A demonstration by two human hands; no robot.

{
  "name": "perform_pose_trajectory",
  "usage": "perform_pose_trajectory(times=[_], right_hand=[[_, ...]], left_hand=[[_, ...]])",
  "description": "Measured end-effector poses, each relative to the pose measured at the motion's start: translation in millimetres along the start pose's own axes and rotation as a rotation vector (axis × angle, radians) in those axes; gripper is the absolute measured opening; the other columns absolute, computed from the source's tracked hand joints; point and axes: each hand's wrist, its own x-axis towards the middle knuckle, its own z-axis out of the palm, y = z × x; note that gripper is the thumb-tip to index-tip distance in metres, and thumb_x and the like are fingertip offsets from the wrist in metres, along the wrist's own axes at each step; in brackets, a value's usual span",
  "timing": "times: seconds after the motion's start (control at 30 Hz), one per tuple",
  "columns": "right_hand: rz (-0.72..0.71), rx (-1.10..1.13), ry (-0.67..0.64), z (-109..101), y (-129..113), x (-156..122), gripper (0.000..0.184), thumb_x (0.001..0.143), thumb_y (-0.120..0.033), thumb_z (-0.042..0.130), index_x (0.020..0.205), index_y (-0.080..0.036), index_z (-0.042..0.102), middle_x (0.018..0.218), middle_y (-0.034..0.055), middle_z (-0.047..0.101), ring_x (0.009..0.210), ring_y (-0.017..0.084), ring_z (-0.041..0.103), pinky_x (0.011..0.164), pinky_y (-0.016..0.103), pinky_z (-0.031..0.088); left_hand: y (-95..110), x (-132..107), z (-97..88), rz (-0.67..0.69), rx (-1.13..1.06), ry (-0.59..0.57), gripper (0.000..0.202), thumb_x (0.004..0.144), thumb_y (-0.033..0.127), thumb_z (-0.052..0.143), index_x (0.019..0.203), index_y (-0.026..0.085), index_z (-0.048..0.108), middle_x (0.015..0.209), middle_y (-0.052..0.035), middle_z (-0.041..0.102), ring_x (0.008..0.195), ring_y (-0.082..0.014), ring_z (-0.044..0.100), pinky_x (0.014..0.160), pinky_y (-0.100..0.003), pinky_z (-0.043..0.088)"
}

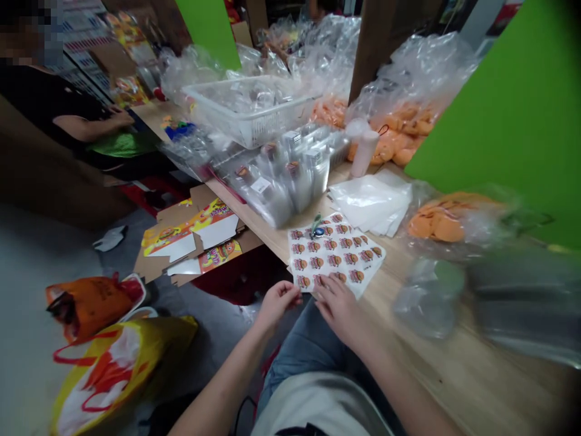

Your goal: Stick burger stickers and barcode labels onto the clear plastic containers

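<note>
A white sheet of burger stickers (pixel 342 257) lies at the front edge of the wooden table, its rows printed with small cartoon burgers. My left hand (pixel 278 306) has thumb and forefinger pinched together at the sheet's near left corner. Across the near edge rests my right hand (pixel 338 306), fingers stretched out over the bottom row and covering part of it. On the far part of the sheet sits a small dark blue trinket (pixel 319 232) with a green strap. Behind the sheet are white plastic bags (pixel 372 200).
Clear packs (pixel 272 191) and a white basket (pixel 254 118) stand behind. Orange pieces in a bag (pixel 440 221) and a clear container (pixel 429 300) lie right. Flattened cartons (pixel 186 239) jut out left, a yellow bag (pixel 122 369) below. Another person (pixel 59 115) sits far left.
</note>
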Motion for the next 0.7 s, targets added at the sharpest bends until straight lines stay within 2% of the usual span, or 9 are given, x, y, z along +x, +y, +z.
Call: perform_pose_trajectory(times=[0.1,0.17,0.23,0.33,0.43,0.53,0.63,0.7], right_hand=[[0.137,-0.041,0.099,-8.1,-2.6,28.3,0.029,0.088,-0.023,0.040,0.112,-0.018,0.055,0.098,0.0106,0.060,0.095,0.023,0.055,0.084,0.041,0.046],[0.229,-0.155,0.167,-7.3,-2.0,61.4,0.037,0.088,-0.027,0.040,0.122,-0.016,0.048,0.099,0.0133,0.058,0.093,0.025,0.054,0.080,0.041,0.045],[0.242,-0.268,0.137,-1.7,4.1,92.2,0.041,0.086,-0.027,0.044,0.125,-0.016,0.045,0.100,0.0147,0.056,0.090,0.026,0.053,0.075,0.038,0.045],[0.212,-0.334,0.059,2.5,23.4,114.2,0.029,0.086,-0.017,0.041,0.110,-0.018,0.056,0.092,0.0118,0.058,0.085,0.023,0.053,0.072,0.033,0.043],[0.234,-0.327,0.059,-9.7,45.9,106.3,0.026,0.085,-0.012,0.037,0.096,-0.016,0.060,0.090,0.0117,0.059,0.086,0.022,0.052,0.075,0.033,0.042],[0.273,-0.290,0.062,-28.5,54.8,81.7,0.025,0.085,-0.013,0.039,0.097,-0.014,0.060,0.094,0.0130,0.059,0.089,0.023,0.052,0.080,0.036,0.041],[0.276,-0.200,0.066,-34.8,38.5,45.2,0.026,0.086,-0.016,0.040,0.103,-0.015,0.059,0.096,0.0110,0.059,0.091,0.022,0.053,0.083,0.035,0.042],[0.233,-0.030,0.069,-29.5,18.2,16.9,0.024,0.086,-0.018,0.041,0.102,-0.017,0.059,0.095,0.0085,0.060,0.091,0.020,0.054,0.082,0.032,0.044]], left_hand=[[-3.5,-0.5,0.5,-0.022,-0.025,-0.069,0.035,0.061,0.042,0.072,0.069,0.015,0.053,0.063,0.0002,0.060,0.058,-0.0097,0.056,0.059,-0.022,0.042],[-7.4,-1.2,0.7,-0.016,-0.001,-0.090,0.034,0.062,0.044,0.071,0.069,0.015,0.054,0.062,0.0007,0.060,0.057,-0.0094,0.054,0.058,-0.021,0.040],[-11.7,-2.2,1.1,0.014,0.043,-0.106,0.034,0.063,0.045,0.069,0.069,0.015,0.055,0.061,0.0010,0.058,0.056,-0.0093,0.051,0.056,-0.021,0.037],[-17.8,-3.6,2.3,0.090,0.102,-0.115,0.033,0.066,0.045,0.067,0.068,0.015,0.056,0.060,0.0020,0.056,0.057,-0.0096,0.048,0.057,-0.021,0.035],[-21.2,-5.7,4.8,0.106,0.148,-0.126,0.030,0.065,0.042,0.069,0.068,0.014,0.057,0.062,0.0023,0.055,0.058,-0.0094,0.047,0.057,-0.021,0.034],[-20.9,-8.9,7.9,0.070,0.133,-0.174,0.029,0.065,0.041,0.069,0.068,0.014,0.060,0.063,0.0013,0.058,0.059,-0.0100,0.048,0.058,-0.021,0.035],[-18.3,-11.8,10.4,0.061,0.125,-0.209,0.027,0.068,0.040,0.067,0.072,0.014,0.064,0.069,-0.0016,0.063,0.064,-0.0121,0.052,0.063,-0.022,0.038],[-15.9,-13.5,11.7,0.080,0.157,-0.216,0.026,0.072,0.039,0.064,0.076,0.013,0.066,0.074,-0.0034,0.065,0.068,-0.0135,0.054,0.066,-0.023,0.040]])
